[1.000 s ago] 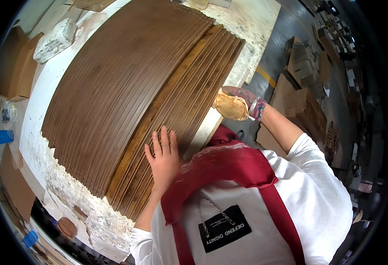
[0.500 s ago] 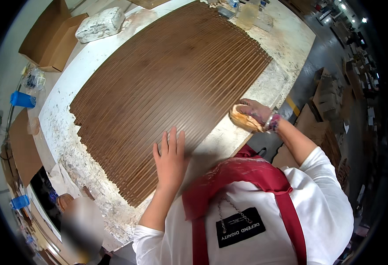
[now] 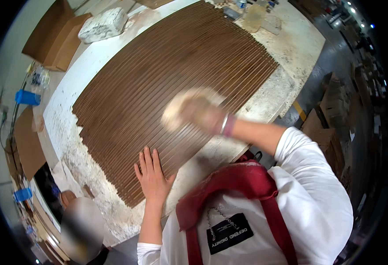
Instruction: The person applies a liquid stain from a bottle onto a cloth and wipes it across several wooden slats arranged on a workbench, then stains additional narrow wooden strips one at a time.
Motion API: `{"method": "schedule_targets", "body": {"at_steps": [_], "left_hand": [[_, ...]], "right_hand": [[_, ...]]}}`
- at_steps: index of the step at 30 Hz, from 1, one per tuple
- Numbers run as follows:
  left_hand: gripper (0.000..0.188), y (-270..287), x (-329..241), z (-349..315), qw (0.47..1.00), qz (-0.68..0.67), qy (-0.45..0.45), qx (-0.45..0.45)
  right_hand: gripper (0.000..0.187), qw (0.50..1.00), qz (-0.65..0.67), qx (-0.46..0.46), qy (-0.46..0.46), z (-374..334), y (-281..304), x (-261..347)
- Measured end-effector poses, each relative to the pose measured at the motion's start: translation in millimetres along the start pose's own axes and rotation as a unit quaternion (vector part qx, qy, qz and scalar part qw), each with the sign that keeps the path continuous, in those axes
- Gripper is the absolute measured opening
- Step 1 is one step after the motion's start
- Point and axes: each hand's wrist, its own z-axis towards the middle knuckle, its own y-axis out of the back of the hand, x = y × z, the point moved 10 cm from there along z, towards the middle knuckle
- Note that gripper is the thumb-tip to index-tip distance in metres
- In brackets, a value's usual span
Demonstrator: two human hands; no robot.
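Tabletop (image 3: 306, 53) bright; floor (image 3: 330, 59) off to right dim, lamps (image 3: 353, 11) glaring beyond. Right hand (image 3: 205, 115) and cloth (image 3: 173, 114) motion-blurred, left hand (image 3: 153, 182) crisp. Edges bowed, corners black.

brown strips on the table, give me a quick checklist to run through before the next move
1. Left hand on the brown strips: ok, fingers spread at their near edge.
2. Pale cloth in the right hand: ok, held, though blurred.
3. Cloth pressed against the strips: cannot tell, blur hides any contact.
4. Strip ends lined up: not ok, the left ends are stepped.
5. White block apart from the strips: ok, it sits off beyond their far-left side.
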Motion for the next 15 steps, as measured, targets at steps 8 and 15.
{"method": "schedule_targets", "body": {"at_steps": [8,15], "left_hand": [[0.102,8,-2,0,0.999,-0.013,0.002,-0.029],[0.094,19,-8,-1,0.999,0.004,0.019,-0.032]], "right_hand": [[0.047,0.83,-0.089,-0.127,-0.536,-212,162,-460],[0.055,0.903,-0.036,-0.136,-0.405,-205,179,-503]]}}
